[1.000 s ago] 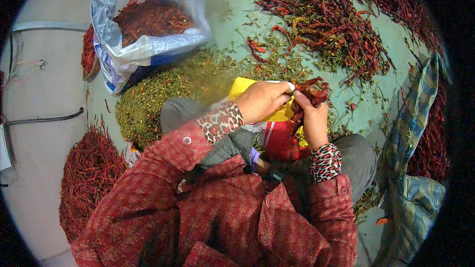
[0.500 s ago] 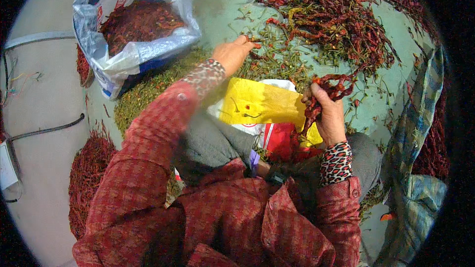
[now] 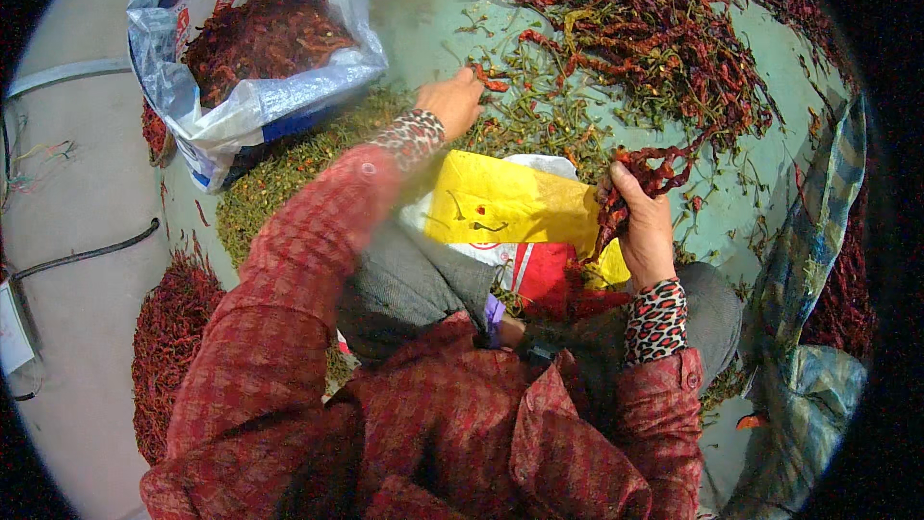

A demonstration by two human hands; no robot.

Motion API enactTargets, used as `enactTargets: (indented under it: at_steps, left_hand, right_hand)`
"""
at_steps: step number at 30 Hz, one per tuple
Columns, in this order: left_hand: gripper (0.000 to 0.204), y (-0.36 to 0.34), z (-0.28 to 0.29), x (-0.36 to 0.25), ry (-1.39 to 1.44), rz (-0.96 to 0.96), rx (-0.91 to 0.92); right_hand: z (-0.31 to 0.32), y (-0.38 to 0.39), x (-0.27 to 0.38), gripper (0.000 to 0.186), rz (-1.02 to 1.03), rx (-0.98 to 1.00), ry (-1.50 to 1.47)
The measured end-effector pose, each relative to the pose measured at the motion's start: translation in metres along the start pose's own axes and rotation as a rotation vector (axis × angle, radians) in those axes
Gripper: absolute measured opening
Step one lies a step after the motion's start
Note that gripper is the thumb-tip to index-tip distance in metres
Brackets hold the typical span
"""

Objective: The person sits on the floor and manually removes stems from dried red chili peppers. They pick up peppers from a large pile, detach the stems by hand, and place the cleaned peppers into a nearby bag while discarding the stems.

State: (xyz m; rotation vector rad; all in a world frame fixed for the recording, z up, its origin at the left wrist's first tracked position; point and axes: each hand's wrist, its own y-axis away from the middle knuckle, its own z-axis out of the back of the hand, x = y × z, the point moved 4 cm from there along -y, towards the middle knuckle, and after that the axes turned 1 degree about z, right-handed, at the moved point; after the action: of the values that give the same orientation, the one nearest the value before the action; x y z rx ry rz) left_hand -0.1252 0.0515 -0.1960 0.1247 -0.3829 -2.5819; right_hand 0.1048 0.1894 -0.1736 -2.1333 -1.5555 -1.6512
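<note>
My left hand (image 3: 452, 101) reaches forward beside loose red chilli pieces (image 3: 493, 85) among green stalks (image 3: 529, 116), its fingers curled with their tips partly hidden. My right hand (image 3: 639, 212) grips a bunch of dried red chillies (image 3: 664, 169) above a yellow, red and white plastic sheet (image 3: 510, 195) in front of my crossed legs. A few stems lie on the yellow part.
A white woven sack (image 3: 245, 96) of dried chillies stands upper left. Chilli piles lie at upper right (image 3: 626, 39) and lower left (image 3: 173, 347), with green stalk debris (image 3: 250, 212) between. A checked tarp (image 3: 818, 193) lines the right; cables (image 3: 87, 250) lie left.
My left hand has parted from my right and moved up and left to the stalks and loose chillies. My right hand has shifted slightly right, still holding its bunch, uncovering the yellow sheet.
</note>
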Motion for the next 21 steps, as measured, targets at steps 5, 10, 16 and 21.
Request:
enactTargets:
  at_steps: [5, 10, 16, 21]
  left_hand:
    - [0.022, 0.009, 0.015, 0.000, 0.160, 0.013, -0.072]
    - [0.024, -0.013, 0.010, 0.011, 0.062, 0.066, -0.057]
    - [0.023, 0.000, 0.012, 0.017, 0.180, 0.159, -0.111]
    - [0.022, 0.031, 0.041, -0.048, 0.860, 0.043, -0.028]
  right_hand:
    - [0.000, 0.001, -0.001, 0.014, 0.002, -0.019, 0.050]
    - [-0.004, 0.003, -0.001, 0.015, -0.010, -0.023, 0.068]
    - [0.000, 0.001, -0.001, 0.016, 0.004, -0.025, 0.081]
    - [-0.010, 0.009, -0.001, 0.018, -0.028, 0.016, 0.110]
